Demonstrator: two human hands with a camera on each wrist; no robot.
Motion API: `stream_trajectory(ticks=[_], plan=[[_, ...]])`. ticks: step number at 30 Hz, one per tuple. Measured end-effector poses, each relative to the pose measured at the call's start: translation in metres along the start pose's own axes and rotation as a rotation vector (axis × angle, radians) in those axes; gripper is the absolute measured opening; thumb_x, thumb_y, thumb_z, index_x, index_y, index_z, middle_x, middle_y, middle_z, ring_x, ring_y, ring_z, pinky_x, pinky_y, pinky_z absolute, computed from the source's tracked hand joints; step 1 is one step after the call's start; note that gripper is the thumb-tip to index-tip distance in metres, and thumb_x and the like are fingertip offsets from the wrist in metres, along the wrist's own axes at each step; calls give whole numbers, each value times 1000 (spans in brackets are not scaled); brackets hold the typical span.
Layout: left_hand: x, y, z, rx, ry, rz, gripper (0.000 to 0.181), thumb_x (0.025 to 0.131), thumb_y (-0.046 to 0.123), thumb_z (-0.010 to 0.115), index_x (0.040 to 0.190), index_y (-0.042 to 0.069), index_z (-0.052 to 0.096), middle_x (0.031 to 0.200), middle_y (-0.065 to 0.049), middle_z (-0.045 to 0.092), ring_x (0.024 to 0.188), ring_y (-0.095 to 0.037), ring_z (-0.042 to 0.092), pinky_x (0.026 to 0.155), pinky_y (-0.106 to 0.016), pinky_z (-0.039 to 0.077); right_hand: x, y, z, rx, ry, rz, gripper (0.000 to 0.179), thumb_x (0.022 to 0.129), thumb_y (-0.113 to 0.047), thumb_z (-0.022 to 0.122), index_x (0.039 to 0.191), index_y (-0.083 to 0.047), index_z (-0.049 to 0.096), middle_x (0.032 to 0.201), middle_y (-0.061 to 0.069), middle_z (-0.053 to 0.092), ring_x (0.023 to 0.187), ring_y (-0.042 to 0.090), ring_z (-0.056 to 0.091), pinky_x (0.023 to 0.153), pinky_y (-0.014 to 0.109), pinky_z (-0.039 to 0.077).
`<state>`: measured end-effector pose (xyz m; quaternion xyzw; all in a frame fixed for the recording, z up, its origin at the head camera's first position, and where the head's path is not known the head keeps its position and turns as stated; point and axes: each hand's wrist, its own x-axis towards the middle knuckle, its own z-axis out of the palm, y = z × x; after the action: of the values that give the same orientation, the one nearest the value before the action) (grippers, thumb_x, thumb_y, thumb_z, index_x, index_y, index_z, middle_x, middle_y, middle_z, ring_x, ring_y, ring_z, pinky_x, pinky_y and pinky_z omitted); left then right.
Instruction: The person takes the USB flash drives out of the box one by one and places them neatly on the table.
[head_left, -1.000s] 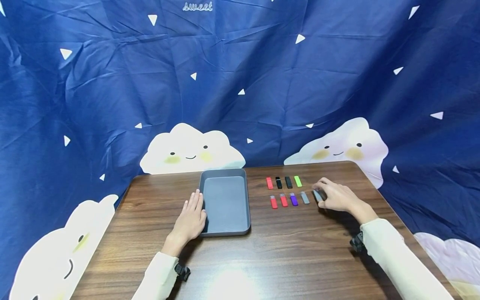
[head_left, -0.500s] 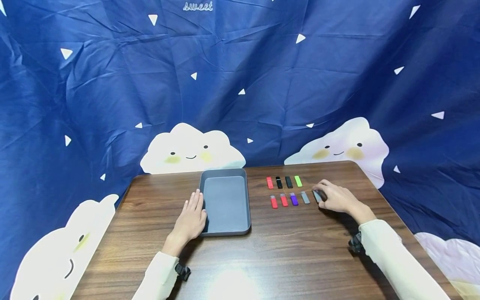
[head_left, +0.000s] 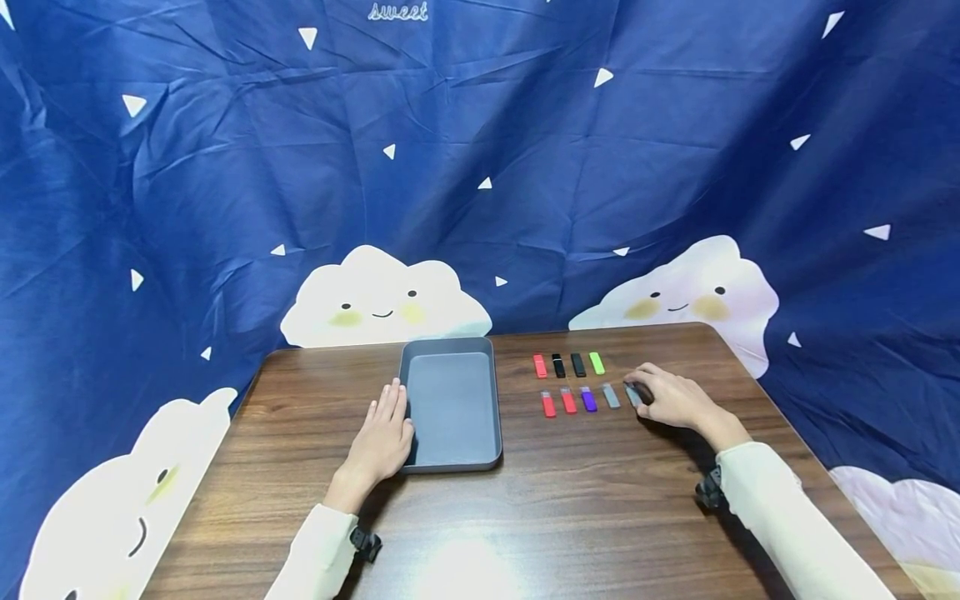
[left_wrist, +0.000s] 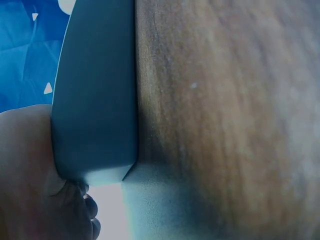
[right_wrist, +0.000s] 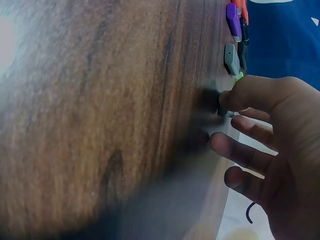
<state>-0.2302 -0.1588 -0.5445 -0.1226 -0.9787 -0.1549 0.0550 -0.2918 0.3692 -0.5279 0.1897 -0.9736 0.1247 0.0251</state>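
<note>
My right hand pinches a grey USB stick between thumb and fingertips, low over the table at the right end of the front row. In the right wrist view the thumb and fingertips cover most of that stick. Beside it lies another grey USB stick, then a purple one and two red ones. My left hand lies with straight fingers along the left wall of a dark grey tray. The left wrist view shows this hand against the tray's side.
A back row holds a red USB stick, two black ones and a green one. The wooden table ends at a blue curtain with printed clouds.
My right hand has shifted slightly toward the front, and the pinched grey USB stick has edged a little left, more in line with its row. The left hand and tray stay put.
</note>
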Motion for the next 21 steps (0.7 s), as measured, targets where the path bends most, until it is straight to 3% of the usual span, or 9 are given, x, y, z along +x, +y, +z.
stream_trajectory(ticks=[15,21], plan=[[0,2,-3,-9,-11,-10,63,112,21,40,165,-9,25,177,-23,18,165,-41,20,134,-59,20,-2,-2,-2,9,-13,16,53,87,-21,77,139,-10,68,141,13,64,113,34,69,84,60,58],[-1,1,-4,-21,-13,-8,62,112,21,40,165,-10,25,177,-23,17,165,-41,19,133,-60,21,-5,-3,-7,30,18,15,48,93,-22,75,139,-10,68,139,13,65,120,39,69,86,64,58]])
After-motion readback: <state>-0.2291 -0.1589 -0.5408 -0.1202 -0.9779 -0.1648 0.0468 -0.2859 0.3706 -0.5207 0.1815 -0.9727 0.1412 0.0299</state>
